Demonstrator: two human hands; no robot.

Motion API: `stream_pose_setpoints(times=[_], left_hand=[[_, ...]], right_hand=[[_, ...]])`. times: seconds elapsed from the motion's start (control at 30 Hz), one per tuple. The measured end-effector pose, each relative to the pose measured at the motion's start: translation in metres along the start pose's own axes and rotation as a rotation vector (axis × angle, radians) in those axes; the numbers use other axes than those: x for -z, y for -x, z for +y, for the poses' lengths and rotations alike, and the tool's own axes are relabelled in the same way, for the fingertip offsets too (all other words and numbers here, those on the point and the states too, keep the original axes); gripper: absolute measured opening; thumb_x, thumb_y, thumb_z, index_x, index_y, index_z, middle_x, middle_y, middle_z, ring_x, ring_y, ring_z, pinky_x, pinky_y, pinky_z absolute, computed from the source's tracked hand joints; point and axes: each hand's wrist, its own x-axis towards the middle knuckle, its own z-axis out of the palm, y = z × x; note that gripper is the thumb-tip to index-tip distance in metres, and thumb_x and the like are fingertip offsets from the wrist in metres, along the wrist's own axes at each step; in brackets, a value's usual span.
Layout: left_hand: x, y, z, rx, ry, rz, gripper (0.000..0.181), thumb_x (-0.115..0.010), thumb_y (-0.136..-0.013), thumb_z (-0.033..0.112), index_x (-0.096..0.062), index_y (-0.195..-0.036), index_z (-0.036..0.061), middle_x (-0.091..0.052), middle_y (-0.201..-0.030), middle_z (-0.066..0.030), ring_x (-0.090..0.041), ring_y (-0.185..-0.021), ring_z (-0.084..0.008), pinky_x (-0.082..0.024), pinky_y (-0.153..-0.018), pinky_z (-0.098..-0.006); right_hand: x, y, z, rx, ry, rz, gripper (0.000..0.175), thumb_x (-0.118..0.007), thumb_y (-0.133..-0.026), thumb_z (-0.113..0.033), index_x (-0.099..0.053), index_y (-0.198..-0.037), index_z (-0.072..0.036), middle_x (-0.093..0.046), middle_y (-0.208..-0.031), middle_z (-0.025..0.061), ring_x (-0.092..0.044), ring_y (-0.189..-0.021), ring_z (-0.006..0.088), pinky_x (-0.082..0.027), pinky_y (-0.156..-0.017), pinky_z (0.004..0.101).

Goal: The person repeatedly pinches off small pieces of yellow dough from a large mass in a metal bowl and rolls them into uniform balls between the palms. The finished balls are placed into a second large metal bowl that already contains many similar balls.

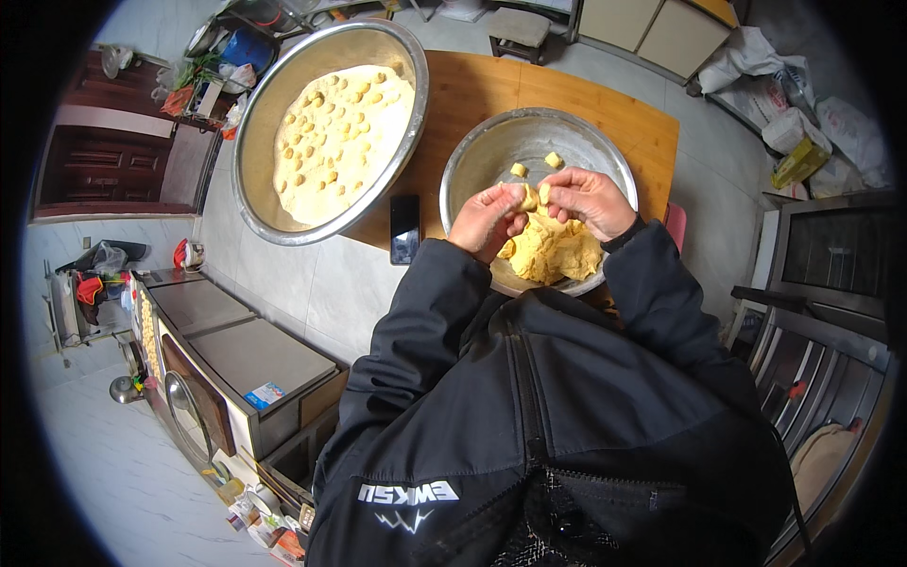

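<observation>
Above a metal bowl (pixel 482 152), my left hand (pixel 492 218) grips a piece of yellow dough (pixel 528 199) between thumb and fingers. My right hand (pixel 589 203) pinches a smaller dough bit (pixel 545 193) right beside it. Beneath both hands, a large crumbly mass of yellow dough (pixel 556 248) fills the near side of the bowl. Two small dough pieces, one on the left (pixel 518 169) and another on the right (pixel 553 159), lie on the bowl's floor beyond my fingers.
Left of the bowl, a larger metal basin (pixel 418 135) holds pale flour (pixel 322 145) with several small dough lumps on it. A phone (pixel 404 230) lies at the wooden table's (pixel 468 85) edge. A stool (pixel 519 32) stands beyond; a pink seat (pixel 676 225) shows at the right.
</observation>
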Motion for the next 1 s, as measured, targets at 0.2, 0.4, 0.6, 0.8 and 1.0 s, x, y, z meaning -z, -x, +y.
stream_pose_setpoints(times=[0.2,0.4,0.6,0.8,1.0], left_hand=[[0.001,-0.024,0.004,-0.044,0.172,0.114,0.027,-0.045,-0.095,0.01,-0.051,-0.116,-0.0068,-0.061,-0.098,-0.0115,-0.062,-0.087,-0.0204,-0.05,-0.085,-0.0295],[0.001,-0.039,0.004,-0.078,0.117,0.221,0.027,-0.044,-0.093,0.007,-0.051,-0.116,-0.0047,-0.06,-0.094,-0.0123,-0.06,-0.084,-0.0202,-0.051,-0.078,-0.0309],[0.035,-0.033,-0.019,-0.066,0.304,0.209,0.024,-0.044,-0.097,0.018,-0.055,-0.106,-0.0022,-0.058,-0.099,-0.0121,-0.057,-0.088,-0.0213,-0.048,-0.085,-0.0349],[0.081,-0.016,-0.023,-0.113,0.51,0.58,0.022,-0.046,-0.094,0.013,-0.053,-0.102,-0.0057,-0.054,-0.097,-0.0159,-0.055,-0.092,-0.026,-0.05,-0.089,-0.0341],[0.088,-0.002,-0.02,-0.192,0.479,0.6,0.02,-0.048,-0.092,0.011,-0.055,-0.103,-0.005,-0.054,-0.097,-0.0149,-0.056,-0.091,-0.0248,-0.05,-0.088,-0.0341]], right_hand=[[-0.003,-0.001,0.005,0.036,-0.175,0.147,0.021,-0.06,-0.09,-0.009,-0.06,-0.108,0.0,-0.063,-0.087,0.0051,-0.06,-0.072,0.0097,-0.05,-0.066,0.0206],[-0.014,-0.011,0.013,0.199,0.258,0.257,0.018,-0.061,-0.088,-0.008,-0.06,-0.104,0.002,-0.063,-0.087,0.0044,-0.059,-0.075,0.0093,-0.047,-0.069,0.0214],[-0.027,-0.036,0.044,0.277,0.419,0.119,0.017,-0.06,-0.085,-0.004,-0.064,-0.101,-0.002,-0.065,-0.088,0.0065,-0.061,-0.08,0.0136,-0.049,-0.074,0.0264],[-0.025,-0.063,0.117,0.335,1.595,-0.079,0.017,-0.056,-0.079,-0.011,-0.067,-0.091,-0.006,-0.065,-0.085,0.0107,-0.061,-0.09,0.0257,-0.047,-0.081,0.039],[-0.033,-0.095,0.176,0.263,1.994,-0.415,0.02,-0.053,-0.079,-0.017,-0.07,-0.085,-0.007,-0.066,-0.092,0.0116,-0.061,-0.093,0.0284,-0.047,-0.086,0.0368]])
